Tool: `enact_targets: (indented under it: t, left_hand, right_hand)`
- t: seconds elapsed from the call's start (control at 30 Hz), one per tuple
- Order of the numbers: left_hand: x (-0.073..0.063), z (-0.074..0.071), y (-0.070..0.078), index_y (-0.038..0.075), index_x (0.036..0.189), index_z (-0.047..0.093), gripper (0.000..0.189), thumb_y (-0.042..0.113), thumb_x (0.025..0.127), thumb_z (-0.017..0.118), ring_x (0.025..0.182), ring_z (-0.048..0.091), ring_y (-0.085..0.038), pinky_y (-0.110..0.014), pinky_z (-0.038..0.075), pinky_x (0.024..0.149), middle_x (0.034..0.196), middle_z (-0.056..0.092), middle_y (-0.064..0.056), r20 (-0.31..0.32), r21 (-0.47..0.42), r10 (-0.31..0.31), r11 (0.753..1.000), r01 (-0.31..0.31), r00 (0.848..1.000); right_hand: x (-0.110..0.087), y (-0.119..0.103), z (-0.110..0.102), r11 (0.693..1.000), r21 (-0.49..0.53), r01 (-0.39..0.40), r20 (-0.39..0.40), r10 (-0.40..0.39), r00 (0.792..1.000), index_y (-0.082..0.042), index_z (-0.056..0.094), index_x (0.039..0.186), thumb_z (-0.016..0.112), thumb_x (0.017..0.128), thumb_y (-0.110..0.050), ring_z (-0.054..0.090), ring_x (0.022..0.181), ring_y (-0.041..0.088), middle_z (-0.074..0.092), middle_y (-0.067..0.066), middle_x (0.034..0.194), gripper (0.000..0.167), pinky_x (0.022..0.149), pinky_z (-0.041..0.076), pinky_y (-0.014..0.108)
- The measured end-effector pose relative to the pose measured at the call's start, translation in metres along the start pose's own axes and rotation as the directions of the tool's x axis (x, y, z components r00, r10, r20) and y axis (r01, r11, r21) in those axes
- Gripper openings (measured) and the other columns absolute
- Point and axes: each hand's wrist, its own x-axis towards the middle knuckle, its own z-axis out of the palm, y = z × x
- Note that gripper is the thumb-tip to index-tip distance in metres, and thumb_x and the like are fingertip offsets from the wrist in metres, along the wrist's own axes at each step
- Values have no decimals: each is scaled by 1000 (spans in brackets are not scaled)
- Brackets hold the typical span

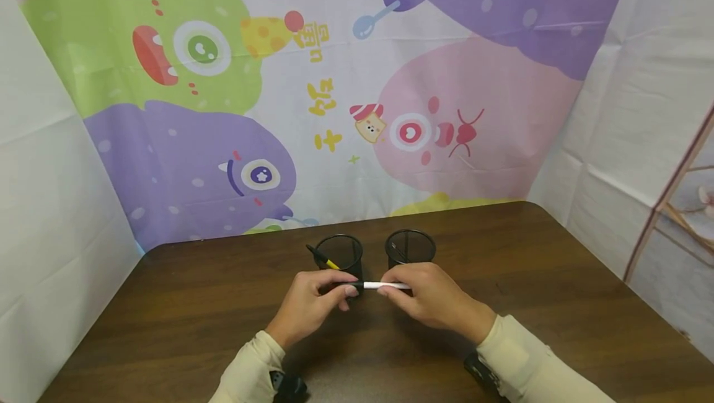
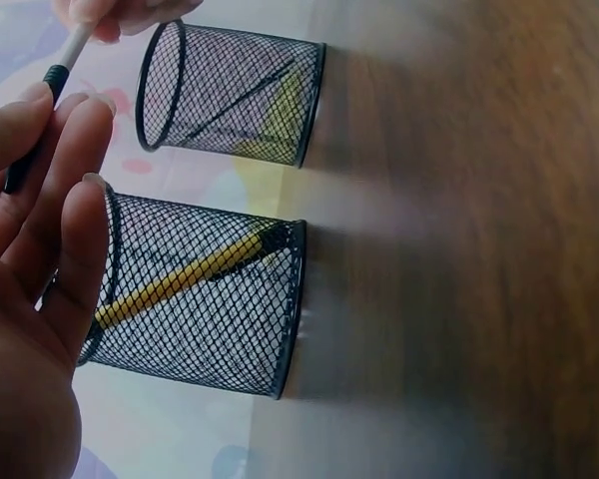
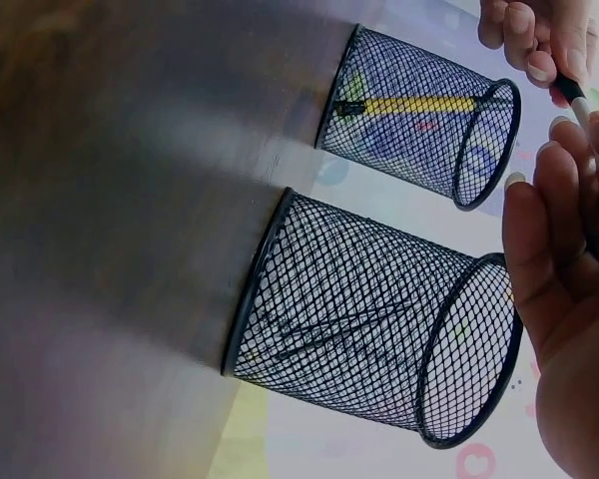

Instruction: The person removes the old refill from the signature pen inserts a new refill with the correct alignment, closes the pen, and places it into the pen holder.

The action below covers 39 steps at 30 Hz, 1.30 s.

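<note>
A white pen with a black end (image 1: 370, 285) is stretched level between the two hands, over the table. The left hand (image 1: 312, 304) pinches its black part between thumb and fingers. At the white part, the right hand (image 1: 432, 294) has its thumb and fingers closed on the pen. Just beyond the left hand stands a black mesh pen cup (image 2: 200, 364) with a yellow-and-black pen (image 2: 185, 277) leaning inside. A second mesh pen cup (image 3: 359, 389), beyond the right hand, holds a thin dark stick-like item (image 3: 349, 329) whose kind is unclear.
The brown wood-grain table (image 1: 184, 304) ends at a printed cloth (image 1: 334, 173) with cartoon monsters behind the cups. White cloth walls (image 1: 608, 142) rise at both sides. A dark wrist device (image 1: 482, 372) sits under each sleeve.
</note>
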Motion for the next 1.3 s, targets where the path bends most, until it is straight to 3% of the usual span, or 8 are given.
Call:
enact_targets:
  t: [0.2, 0.37, 0.53, 0.73, 0.93, 1.1, 1.3]
  left_hand:
    - [0, 0, 0, 1, 99, 75, 11, -3, 89, 72, 60, 67, -20, -27, 55, 62, 76, 71, -3, 12, -19, 32, 999, -31, 999]
    - [0, 2, -19, 1, 100, 74, 12, -5, 91, 69, 59, 67, -19, -29, 57, 64, 80, 73, -9, 32, -25, 24, 999, -23, 999]
    - [0, 2, -32, 2, 105, 74, 12, 1, 95, 66, 61, 68, -18, -33, 59, 64, 84, 74, -6, 58, -50, 25, 999, -22, 998]
    - [0, 0, -36, 6, 106, 75, 13, 10, 96, 67, 63, 69, -18, -33, 59, 65, 85, 74, -3, 57, -99, 11, 995, -5, 998]
    - [0, -2, -37, 4, 106, 74, 13, 10, 96, 68, 66, 68, -19, -35, 60, 65, 87, 73, -7, 39, -156, -19, 987, 25, 999]
    - [0, -1, -38, 1, 106, 73, 15, 8, 94, 70, 66, 68, -19, -34, 60, 64, 86, 71, -12, 20, -157, -15, 987, 18, 1000]
    - [0, -1, -39, 5, 107, 74, 14, 9, 93, 72, 67, 68, -19, -34, 59, 64, 87, 71, -5, 13, -150, -13, 989, 15, 1000]
  right_hand:
    - [-2, 1, 0, 1000, 22, -11, -5, 11, 1000, -14, 69, 93, 78, 88, -11, 49, 62, -3, 60, -14, 76, 11, 56, 43, 11]
    - [-3, 0, 0, 999, 27, -26, -5, 26, 1000, -14, 69, 93, 78, 87, -12, 50, 63, -3, 60, -13, 76, 12, 56, 43, 12]
    - [-3, -1, 0, 999, 28, -37, -7, 37, 999, -14, 67, 93, 79, 87, -11, 50, 62, -3, 60, -13, 76, 14, 55, 44, 12]
    - [-2, -1, 0, 997, 50, -54, 6, 54, 999, -16, 68, 94, 79, 88, -13, 52, 64, -2, 61, -14, 78, 13, 58, 45, 13]
    - [-2, 0, -1, 991, 91, -101, 25, 99, 995, -17, 70, 97, 75, 91, -17, 53, 64, -1, 61, -15, 78, 8, 58, 46, 15]
    - [-1, -2, -3, 983, 100, -152, 50, 147, 988, -16, 73, 94, 68, 97, -19, 47, 58, -2, 54, -17, 71, 6, 53, 42, 16]
    - [0, -2, -3, 986, 70, -149, 67, 144, 987, -13, 73, 92, 68, 97, -16, 43, 57, -3, 53, -18, 69, 8, 51, 40, 16]
